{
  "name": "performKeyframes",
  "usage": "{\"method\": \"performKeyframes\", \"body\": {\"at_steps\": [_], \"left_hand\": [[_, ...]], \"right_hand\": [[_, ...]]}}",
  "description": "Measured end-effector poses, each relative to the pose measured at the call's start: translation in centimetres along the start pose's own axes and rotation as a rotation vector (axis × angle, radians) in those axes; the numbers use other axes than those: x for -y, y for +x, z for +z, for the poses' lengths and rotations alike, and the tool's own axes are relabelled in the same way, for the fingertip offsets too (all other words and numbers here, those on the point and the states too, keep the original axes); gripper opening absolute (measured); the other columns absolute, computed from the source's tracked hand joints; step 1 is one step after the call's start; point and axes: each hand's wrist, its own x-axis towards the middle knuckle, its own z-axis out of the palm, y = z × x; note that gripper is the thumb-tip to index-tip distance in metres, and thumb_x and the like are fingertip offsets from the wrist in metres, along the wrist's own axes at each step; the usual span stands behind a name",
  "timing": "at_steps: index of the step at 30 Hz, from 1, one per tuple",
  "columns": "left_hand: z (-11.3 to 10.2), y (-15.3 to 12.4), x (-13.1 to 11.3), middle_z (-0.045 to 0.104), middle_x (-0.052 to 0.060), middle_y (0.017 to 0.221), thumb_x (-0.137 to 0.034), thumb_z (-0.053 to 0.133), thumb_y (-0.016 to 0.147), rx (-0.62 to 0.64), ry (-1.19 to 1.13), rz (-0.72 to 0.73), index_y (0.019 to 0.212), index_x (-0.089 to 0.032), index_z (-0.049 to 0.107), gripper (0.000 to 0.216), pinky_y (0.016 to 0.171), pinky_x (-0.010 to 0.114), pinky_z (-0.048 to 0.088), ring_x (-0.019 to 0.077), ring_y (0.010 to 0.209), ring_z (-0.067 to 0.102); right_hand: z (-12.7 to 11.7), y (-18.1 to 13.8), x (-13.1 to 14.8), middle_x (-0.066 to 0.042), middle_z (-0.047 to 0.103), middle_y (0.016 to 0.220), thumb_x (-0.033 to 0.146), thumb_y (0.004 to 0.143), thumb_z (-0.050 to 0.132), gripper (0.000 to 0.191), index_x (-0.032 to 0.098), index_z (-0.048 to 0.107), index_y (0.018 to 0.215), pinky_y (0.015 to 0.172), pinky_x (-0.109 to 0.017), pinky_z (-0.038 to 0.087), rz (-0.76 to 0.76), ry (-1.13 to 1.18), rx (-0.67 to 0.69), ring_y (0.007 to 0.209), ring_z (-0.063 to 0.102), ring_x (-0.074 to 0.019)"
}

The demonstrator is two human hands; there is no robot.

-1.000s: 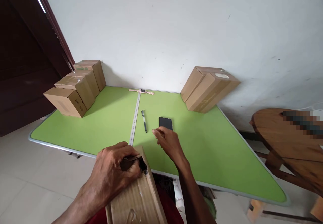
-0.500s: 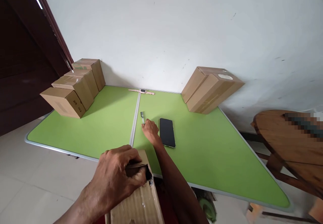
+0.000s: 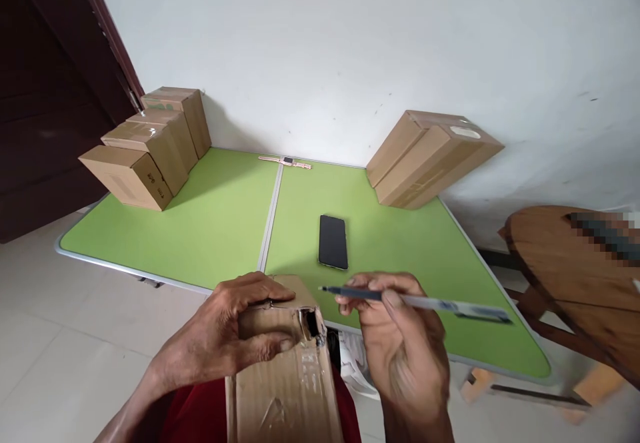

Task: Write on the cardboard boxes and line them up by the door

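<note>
The left hand (image 3: 235, 336) grips the far end of a cardboard box (image 3: 283, 376) that lies lengthwise toward the person; the thumb and fingers are closed over the top flap and the left edge; the box rests low in view, just short of the near rim of the green table (image 3: 215, 230). The far end of the box is torn open at its right corner; the opening is dark, and its contents cannot be told. Clear tape runs along the top face of the box, below the grip.

The right hand (image 3: 400, 343) pinches a pen (image 3: 415, 302) between thumb and fingertips; the pen lies almost level, its tip pointing left toward the torn corner, just beside it but apart; the barrel extends to the right of the grip.

Beyond the pen grip, a black phone (image 3: 333, 242) lies flat on the table, screen dark. Further beyond, at the wall, a wristwatch (image 3: 286, 161) lies stretched across the table's centre seam. Far left of the box grip, four closed cartons (image 3: 145, 150) stand in a stepped row; far right of the pen grip, two closed cartons (image 3: 430, 156) lean against the wall. A wooden table (image 3: 565, 256) stands to the right of the pen's rear end.
</note>
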Motion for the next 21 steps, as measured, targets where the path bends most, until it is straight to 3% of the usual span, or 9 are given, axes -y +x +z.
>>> {"method": "performKeyframes", "body": {"at_steps": [6,15,21], "left_hand": [[0.0,-0.7,0.0,0.073,0.008,0.126,-0.029,0.077,0.095,0.001,-0.012,-0.039,0.129,-0.021,0.073,0.036,0.098,0.032,0.056,0.0228,0.114,0.072],[0.1,-0.4,0.0,0.074,0.007,0.124,-0.028,0.077,0.094,-0.009,0.013,-0.027,0.129,-0.022,0.074,0.036,0.097,0.034,0.055,0.0226,0.112,0.072],[0.0,-0.1,-0.2,0.075,0.007,0.123,-0.030,0.077,0.095,-0.006,0.021,-0.032,0.127,-0.023,0.075,0.033,0.094,0.033,0.055,0.0228,0.110,0.072]], "right_hand": [[0.9,-4.4,0.6,-0.002,0.075,0.097,0.025,0.103,0.064,0.014,0.027,0.078,0.105,0.090,-0.030,0.062,-0.238,-0.268,-0.058,0.098,0.073,-0.0180],[1.2,-3.8,0.8,-0.004,0.074,0.098,0.022,0.104,0.060,0.016,0.029,0.075,0.105,0.086,-0.036,0.058,-0.238,-0.454,0.068,0.098,0.071,-0.0225],[0.7,-3.7,1.1,-0.002,0.073,0.096,0.020,0.105,0.057,0.018,0.029,0.072,0.106,0.086,-0.034,0.056,-0.253,-0.466,0.144,0.096,0.070,-0.0203]]}}
